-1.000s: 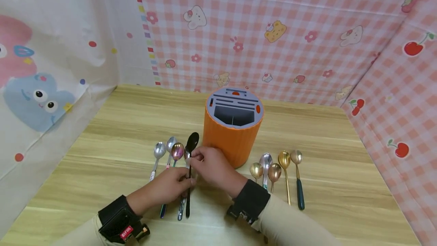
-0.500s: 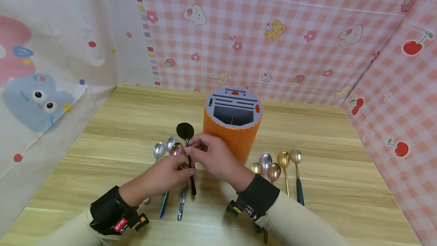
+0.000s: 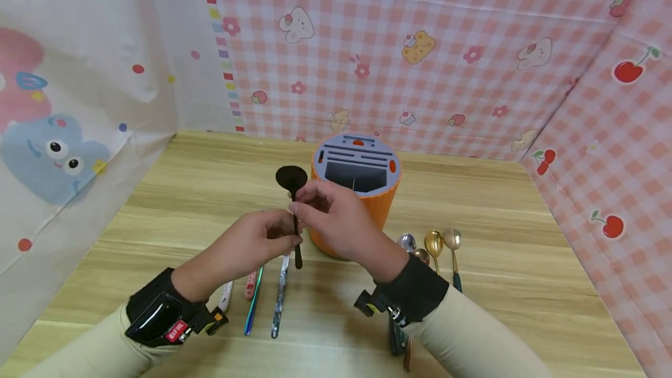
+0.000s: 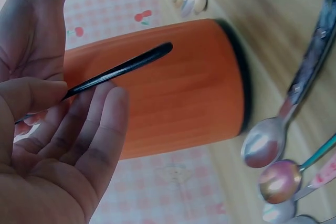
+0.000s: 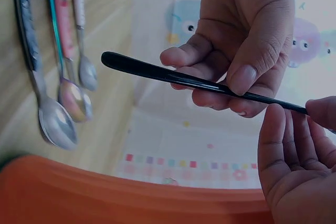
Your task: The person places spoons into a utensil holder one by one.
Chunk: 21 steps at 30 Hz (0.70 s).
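Observation:
A black spoon is held above the table in the head view, bowl up and handle down, in front and left of the orange utensil holder. My right hand pinches it near the neck, just below the bowl. Lower on the handle, my left hand holds it between thumb and fingers. In the right wrist view the black handle runs between both hands, its rounded end free. The left wrist view shows the same handle in front of the holder's orange wall; the bowl is out of sight there.
Several spoons lie left of the holder, among them one with a dark patterned handle and one with a blue-green handle. More spoons, including a gold one, lie on the right, partly behind my right forearm. Patterned cloth walls the table.
The black spoon has come up from beside the left-hand spoons, lifted by both hands. Its bowl has turned and now stands close to the holder's rim height in the head view.

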Available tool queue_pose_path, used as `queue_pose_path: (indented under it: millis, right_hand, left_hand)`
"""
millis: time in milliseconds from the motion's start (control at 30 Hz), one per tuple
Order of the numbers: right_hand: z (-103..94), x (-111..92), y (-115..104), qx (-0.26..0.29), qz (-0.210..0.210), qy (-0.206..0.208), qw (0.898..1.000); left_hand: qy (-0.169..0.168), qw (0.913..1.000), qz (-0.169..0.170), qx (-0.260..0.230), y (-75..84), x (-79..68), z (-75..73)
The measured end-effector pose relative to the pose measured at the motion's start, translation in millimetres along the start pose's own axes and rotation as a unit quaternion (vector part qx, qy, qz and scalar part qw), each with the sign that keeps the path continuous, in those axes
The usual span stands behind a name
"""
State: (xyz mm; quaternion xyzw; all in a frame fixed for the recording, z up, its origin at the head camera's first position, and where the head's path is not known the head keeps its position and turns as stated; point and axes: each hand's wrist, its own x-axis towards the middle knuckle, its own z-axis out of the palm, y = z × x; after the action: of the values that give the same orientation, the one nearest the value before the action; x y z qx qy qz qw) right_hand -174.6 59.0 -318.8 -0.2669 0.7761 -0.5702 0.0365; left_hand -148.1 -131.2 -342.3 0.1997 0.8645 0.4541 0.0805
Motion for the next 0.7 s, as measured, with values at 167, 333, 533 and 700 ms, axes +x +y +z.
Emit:
queue_pose_path:
  millis: [167, 333, 533, 700]
  right_hand:
    - [-10.9, 3.8, -12.3, 0.022, -0.011, 0.003, 1.000]
    - [-22.6, 8.1, -21.1, 0.016, -0.013, 0.014, 1.000]
    - [-38.8, 14.2, -30.9, 0.009, -0.028, 0.024, 0.999]
    - [-54.2, 19.0, -42.8, -0.011, -0.054, 0.044, 0.998]
  left_hand:
    - [0.016, 0.9999, 0.003, -0.002, 13.0, 5.2, -5.9]
    - [0.020, 0.9998, 0.009, -0.001, 24.0, 12.8, -11.6]
    - [0.030, 0.9994, 0.014, -0.001, 38.7, 20.6, -19.1]
    - [0.051, 0.9980, 0.032, 0.019, 52.5, 29.0, -27.3]
